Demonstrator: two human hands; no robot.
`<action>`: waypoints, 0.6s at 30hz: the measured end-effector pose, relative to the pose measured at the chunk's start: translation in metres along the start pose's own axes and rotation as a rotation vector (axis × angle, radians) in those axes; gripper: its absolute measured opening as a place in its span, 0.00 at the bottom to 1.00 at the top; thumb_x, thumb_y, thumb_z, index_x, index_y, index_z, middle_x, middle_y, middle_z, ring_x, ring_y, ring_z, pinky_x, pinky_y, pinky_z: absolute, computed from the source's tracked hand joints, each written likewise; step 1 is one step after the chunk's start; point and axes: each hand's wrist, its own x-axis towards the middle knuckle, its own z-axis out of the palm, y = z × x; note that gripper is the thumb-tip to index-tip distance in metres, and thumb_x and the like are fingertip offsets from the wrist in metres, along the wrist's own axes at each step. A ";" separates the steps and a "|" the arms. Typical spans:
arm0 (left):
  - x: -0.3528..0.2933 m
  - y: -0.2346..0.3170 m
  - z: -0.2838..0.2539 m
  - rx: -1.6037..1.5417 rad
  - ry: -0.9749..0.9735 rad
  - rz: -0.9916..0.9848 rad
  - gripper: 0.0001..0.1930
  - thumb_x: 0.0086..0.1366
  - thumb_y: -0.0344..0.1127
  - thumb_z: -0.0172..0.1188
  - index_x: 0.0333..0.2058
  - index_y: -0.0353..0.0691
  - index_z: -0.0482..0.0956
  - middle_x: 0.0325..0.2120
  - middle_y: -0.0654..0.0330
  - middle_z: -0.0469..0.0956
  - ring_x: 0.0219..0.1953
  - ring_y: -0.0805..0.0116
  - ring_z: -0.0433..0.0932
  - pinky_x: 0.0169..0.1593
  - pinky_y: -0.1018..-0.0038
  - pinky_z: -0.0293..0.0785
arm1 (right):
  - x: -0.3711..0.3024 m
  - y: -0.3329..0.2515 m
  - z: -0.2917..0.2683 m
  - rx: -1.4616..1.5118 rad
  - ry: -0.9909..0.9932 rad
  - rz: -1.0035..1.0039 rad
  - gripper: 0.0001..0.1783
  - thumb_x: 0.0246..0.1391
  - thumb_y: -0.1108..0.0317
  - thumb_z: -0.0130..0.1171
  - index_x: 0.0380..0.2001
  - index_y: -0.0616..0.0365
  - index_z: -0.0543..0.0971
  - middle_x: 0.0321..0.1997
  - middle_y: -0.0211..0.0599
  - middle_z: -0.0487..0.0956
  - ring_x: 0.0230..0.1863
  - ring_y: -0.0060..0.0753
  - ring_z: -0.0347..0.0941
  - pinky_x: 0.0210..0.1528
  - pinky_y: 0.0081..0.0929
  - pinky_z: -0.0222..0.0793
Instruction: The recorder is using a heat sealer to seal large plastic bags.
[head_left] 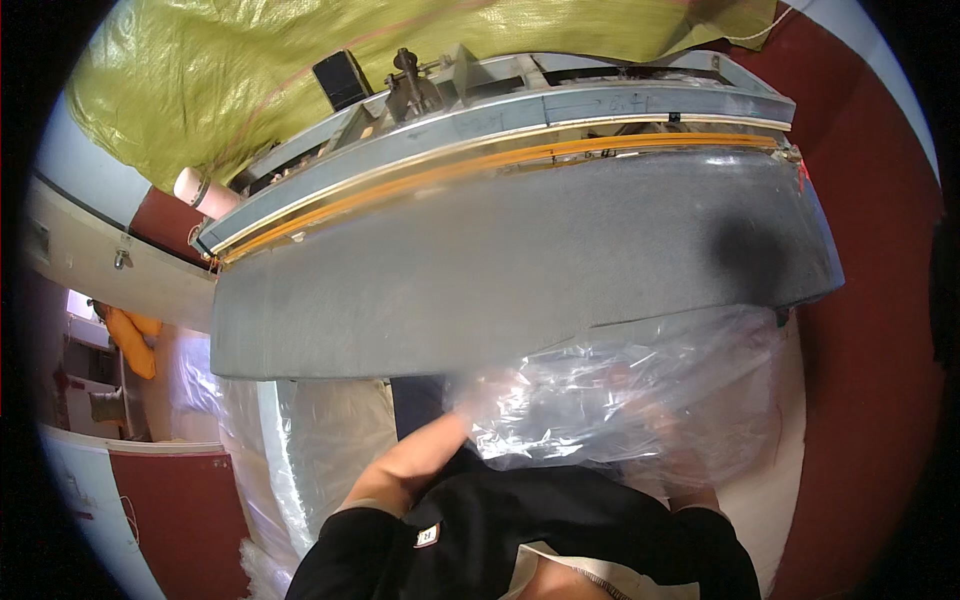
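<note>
A large sheet of clear plastic film (560,420), crumpled and shiny, lies between my body and the front edge of a long grey padded surface (480,260). My left hand (484,392) is at the film's left side, blurred, its fingers mostly hidden by the glare. Behind the film, my right hand (645,405) shows only as a faint shape, with the forearm running up under the plastic. Whether either hand's fingers are closed on the film cannot be made out.
A grey metal frame (480,125) with orange strips (440,180) runs along the far side of the padded surface. Behind it hangs a yellow-green woven sheet (250,60). A pink roll (205,192) pokes out at the frame's left end. More clear plastic (330,440) hangs at lower left.
</note>
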 end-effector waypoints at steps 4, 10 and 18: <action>-0.093 -0.051 -0.014 -0.038 -0.074 0.019 0.18 0.57 0.31 0.50 0.47 0.34 0.65 0.43 0.55 0.70 0.46 0.68 0.67 0.51 0.72 0.62 | -0.013 0.022 0.002 -0.034 -0.045 0.030 0.15 0.46 0.67 0.49 0.36 0.66 0.70 0.36 0.43 0.73 0.38 0.36 0.68 0.40 0.28 0.63; -0.127 -0.060 -0.031 -0.092 -0.143 0.024 0.19 0.57 0.31 0.51 0.48 0.34 0.65 0.43 0.55 0.70 0.46 0.68 0.68 0.51 0.72 0.62 | -0.027 0.049 0.015 -0.071 -0.149 0.046 0.14 0.45 0.68 0.50 0.35 0.66 0.71 0.35 0.42 0.73 0.37 0.36 0.68 0.39 0.28 0.63; -0.087 -0.030 -0.006 -0.202 -0.212 0.101 0.19 0.58 0.31 0.51 0.48 0.34 0.64 0.43 0.55 0.70 0.45 0.68 0.68 0.50 0.71 0.63 | -0.033 0.044 0.005 -0.107 -0.223 0.016 0.13 0.43 0.70 0.51 0.34 0.66 0.71 0.33 0.42 0.73 0.36 0.36 0.69 0.37 0.28 0.64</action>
